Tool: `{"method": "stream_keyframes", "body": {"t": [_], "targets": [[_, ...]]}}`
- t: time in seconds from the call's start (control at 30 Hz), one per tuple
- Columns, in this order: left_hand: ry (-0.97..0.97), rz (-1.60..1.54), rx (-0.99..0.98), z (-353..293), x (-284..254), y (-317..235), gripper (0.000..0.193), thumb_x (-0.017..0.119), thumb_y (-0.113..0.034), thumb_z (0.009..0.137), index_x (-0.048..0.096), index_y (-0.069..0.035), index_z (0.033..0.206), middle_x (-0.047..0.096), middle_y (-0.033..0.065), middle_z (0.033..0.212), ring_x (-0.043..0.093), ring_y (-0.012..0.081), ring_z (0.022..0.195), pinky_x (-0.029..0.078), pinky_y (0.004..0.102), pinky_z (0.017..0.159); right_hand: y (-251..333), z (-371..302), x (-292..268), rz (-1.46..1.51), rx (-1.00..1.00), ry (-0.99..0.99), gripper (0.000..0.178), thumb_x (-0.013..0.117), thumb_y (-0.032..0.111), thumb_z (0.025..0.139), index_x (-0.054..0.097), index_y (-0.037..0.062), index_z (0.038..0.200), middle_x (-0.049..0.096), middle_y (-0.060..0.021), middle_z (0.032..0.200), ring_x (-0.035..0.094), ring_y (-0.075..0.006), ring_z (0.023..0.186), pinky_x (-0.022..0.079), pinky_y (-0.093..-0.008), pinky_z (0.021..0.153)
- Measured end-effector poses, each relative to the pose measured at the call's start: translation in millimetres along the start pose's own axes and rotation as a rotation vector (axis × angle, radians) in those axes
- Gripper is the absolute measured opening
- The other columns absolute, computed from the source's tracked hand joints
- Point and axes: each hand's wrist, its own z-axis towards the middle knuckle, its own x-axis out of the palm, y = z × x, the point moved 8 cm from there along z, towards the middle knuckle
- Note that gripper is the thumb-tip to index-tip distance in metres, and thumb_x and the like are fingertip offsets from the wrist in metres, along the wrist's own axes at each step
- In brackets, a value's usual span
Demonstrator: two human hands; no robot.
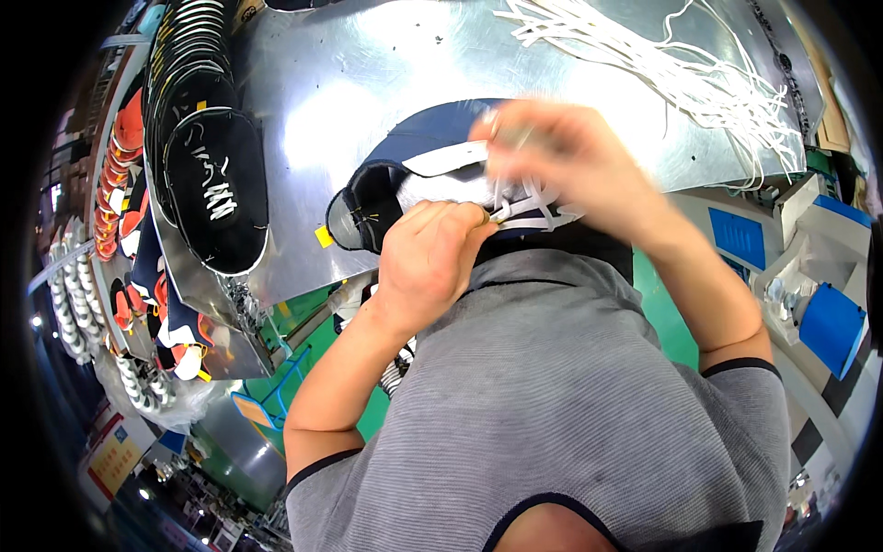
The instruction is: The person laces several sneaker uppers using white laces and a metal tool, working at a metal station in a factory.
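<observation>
A navy and white shoe upper (423, 133) with a black lining lies at the table's near edge, its heel with a yellow tab to the left. White laces (529, 207) cross its eyelets. My left hand (430, 258) is closed, its thumb and fingers pinching the upper beside the laces; a small yellowish tip shows by the fingertips, too small to name. Above the laced part my right hand (575, 161) is raised and smeared by motion. Something whitish shows at its fingertips, but I cannot make out what it holds.
The metal table (331, 120) spreads ahead. A bundle of loose white laces (662, 78) lies at the far right. Stacked black shoe uppers (216, 189) line the left side. Orange and white shoe parts (120, 175) hang beyond; a blue-panelled box (736, 237) stands right.
</observation>
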Motion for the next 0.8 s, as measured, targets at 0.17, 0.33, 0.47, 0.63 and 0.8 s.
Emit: {"method": "stream_keyframes", "body": {"t": [0.17, 0.33, 0.47, 0.63, 0.8], "targets": [[0.032, -0.095, -0.183, 1.5, -1.4, 11.7, 0.059, 0.080, -0.008, 0.078, 0.044, 0.000, 0.125, 0.066, 0.0115, 0.086, 0.064, 0.0282, 0.072, 0.051, 0.0360, 0.065, 15.5, 13.3, -27.6, 0.017, -0.192, -0.150, 0.019, 0.069, 0.010, 0.090, 0.070, 0.0042, 0.109, 0.070, -0.0030, 0.099, 0.065, -0.0090, 0.091, 0.052, -0.0251, 0.085], [-0.015, -0.463, -0.860, -3.9, -0.6, 51.9, 0.076, 0.082, -0.019, 0.079, 0.040, -0.002, 0.140, 0.066, 0.0135, 0.097, 0.065, 0.0174, 0.081, 0.053, 0.0309, 0.069, -17.2, 18.4, 3.5, 0.165, 0.008, -0.063, 0.010, 0.070, 0.008, 0.086, 0.068, 0.0004, 0.092, 0.066, 0.0005, 0.082, 0.059, -0.0070, 0.076, 0.048, -0.0230, 0.072], [-0.188, -0.346, -0.805, -7.8, -3.1, 58.4, 0.049, 0.082, -0.019, 0.079, 0.059, -0.001, 0.119, 0.063, 0.0090, 0.085, 0.056, 0.0130, 0.060, 0.047, 0.0254, 0.059, -14.8, 21.1, 18.3, -0.009, 0.077, 0.068, 0.010, 0.069, 0.012, 0.090, 0.068, 0.0029, 0.093, 0.063, 0.0026, 0.085, 0.056, -0.0042, 0.080, 0.045, -0.0192, 0.074], [-0.257, -0.551, -0.844, -7.3, -0.6, 52.4, 0.041, 0.081, -0.004, 0.077, 0.059, 0.000, 0.111, 0.070, 0.0093, 0.103, 0.065, 0.0099, 0.079, 0.053, 0.0249, 0.070, -2.7, -1.6, 0.3, -0.122, -0.114, -0.148, 0.025, 0.067, 0.021, 0.092, 0.062, 0.0010, 0.106, 0.069, -0.0130, 0.093, 0.067, -0.0190, 0.085, 0.051, -0.0311, 0.074], [-0.252, -0.489, -0.839, -7.3, -1.1, 52.5, 0.043, 0.083, -0.007, 0.075, 0.060, 0.000, 0.110, 0.071, 0.0100, 0.100, 0.067, 0.0114, 0.080, 0.054, 0.0255, 0.072, 5.3, -26.7, 0.5, -0.325, -0.082, -0.122, 0.016, 0.064, 0.016, 0.093, 0.059, 0.0024, 0.099, 0.068, -0.0146, 0.080, 0.067, -0.0274, 0.070, 0.049, -0.0341, 0.063]]}}
